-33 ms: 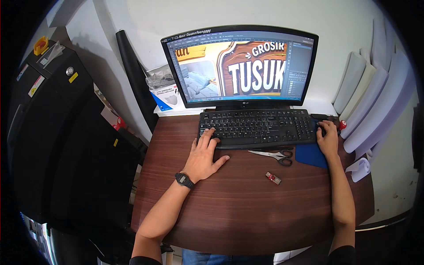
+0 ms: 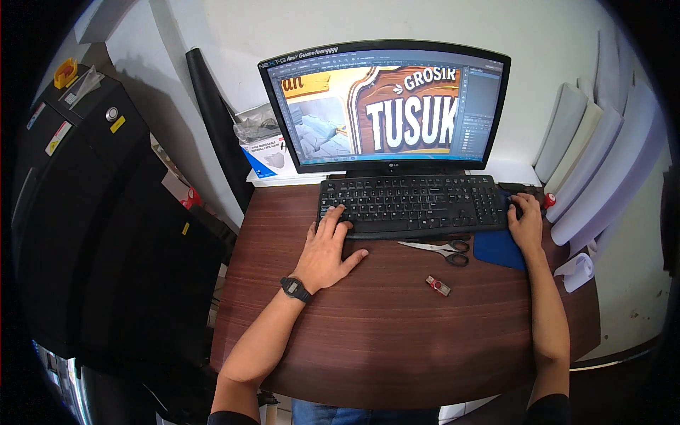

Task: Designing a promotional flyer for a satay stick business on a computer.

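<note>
My left hand (image 2: pixel 327 248) lies open at the left end of a black keyboard (image 2: pixel 418 205), its fingertips on the keys and the thumb spread out over the table. A dark watch (image 2: pixel 295 288) is on that wrist. Right of the keyboard, my right hand (image 2: pixel 525 219) is curled over a dark computer mouse, mostly hidden under the fingers, on a blue mouse pad (image 2: pixel 498 249). Behind the keyboard, a monitor (image 2: pixel 389 106) displays a design with large lettering on a brown wood-like sign. Scissors (image 2: pixel 446 249) with black handles lie just in front of the keyboard.
A red and silver USB stick (image 2: pixel 438 285) rests on the brown table (image 2: pixel 397 340). White rolls (image 2: pixel 588 156) lean at the right, beside a red-topped object (image 2: pixel 550 200). Left of the monitor stands a box (image 2: pixel 273 152); a large black machine (image 2: pixel 106 234) fills the far left.
</note>
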The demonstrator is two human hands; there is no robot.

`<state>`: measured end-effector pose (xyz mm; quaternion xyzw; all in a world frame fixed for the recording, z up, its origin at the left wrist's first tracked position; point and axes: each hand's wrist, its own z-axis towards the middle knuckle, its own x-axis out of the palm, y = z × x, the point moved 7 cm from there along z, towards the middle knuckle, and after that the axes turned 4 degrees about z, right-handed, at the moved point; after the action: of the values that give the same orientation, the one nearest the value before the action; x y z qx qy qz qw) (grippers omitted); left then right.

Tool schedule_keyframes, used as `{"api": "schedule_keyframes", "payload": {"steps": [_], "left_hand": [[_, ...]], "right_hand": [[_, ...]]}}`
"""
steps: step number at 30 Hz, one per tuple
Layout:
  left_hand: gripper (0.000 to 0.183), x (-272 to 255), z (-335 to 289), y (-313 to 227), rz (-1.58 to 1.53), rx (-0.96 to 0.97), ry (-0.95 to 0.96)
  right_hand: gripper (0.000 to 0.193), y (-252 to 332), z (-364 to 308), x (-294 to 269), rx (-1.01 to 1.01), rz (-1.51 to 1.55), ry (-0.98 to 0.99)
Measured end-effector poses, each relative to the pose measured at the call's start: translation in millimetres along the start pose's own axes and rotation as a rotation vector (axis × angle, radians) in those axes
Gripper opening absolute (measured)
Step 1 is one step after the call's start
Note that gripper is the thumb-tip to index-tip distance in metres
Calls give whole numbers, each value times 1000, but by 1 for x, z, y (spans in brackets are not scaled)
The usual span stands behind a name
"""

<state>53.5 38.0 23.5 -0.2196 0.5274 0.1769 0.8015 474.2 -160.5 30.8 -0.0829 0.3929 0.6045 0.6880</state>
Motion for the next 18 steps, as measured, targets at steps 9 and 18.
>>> {"api": "schedule_keyframes", "payload": {"steps": [9, 18], "left_hand": [[68, 1, 1, 0, 32, -6, 37], [58, 4, 1, -2, 63, 45, 109]], "right_hand": [[23, -2, 1, 1, -7, 1, 1], [22, -1, 1, 0, -13, 7, -11]]}}
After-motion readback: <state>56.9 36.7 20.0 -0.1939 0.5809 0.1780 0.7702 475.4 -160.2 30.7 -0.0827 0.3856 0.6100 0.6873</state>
